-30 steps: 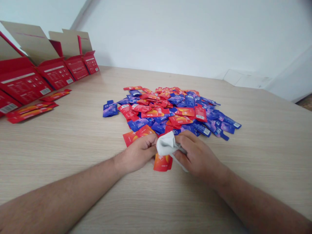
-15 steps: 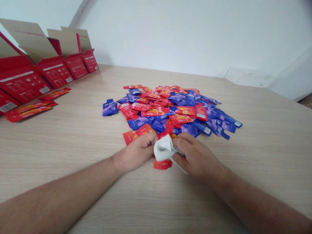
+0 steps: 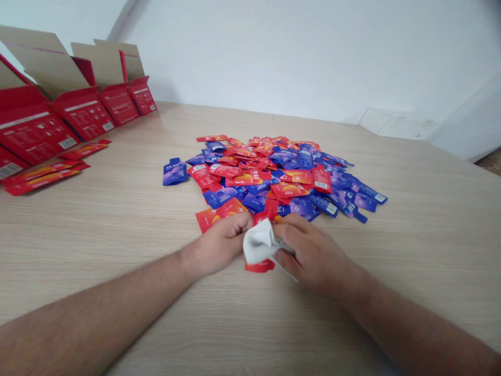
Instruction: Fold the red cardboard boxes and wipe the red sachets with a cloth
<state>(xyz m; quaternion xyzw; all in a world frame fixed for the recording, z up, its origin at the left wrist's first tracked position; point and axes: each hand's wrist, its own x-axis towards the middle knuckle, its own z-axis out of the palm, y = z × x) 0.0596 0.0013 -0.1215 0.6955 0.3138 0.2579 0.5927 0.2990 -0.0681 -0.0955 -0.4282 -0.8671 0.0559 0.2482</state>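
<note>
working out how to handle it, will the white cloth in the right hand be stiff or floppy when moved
Probably floppy: the white cloth bends into a soft fold beside the right hand's fingertips. Likely light, since it looks thin. Seems unlikely to roll, given its loose, uneven shape.

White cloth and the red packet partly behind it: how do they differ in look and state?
Colour: the white cloth looks plain; the red packet carries orange tones and pale print.
Shape: the cloth is folded over; the packet's visible lower end looks flat.
Hold: the right hand grips the cloth; whether the left hand holds the packet is unclear.
Shared: both show between the two hands.
</note>
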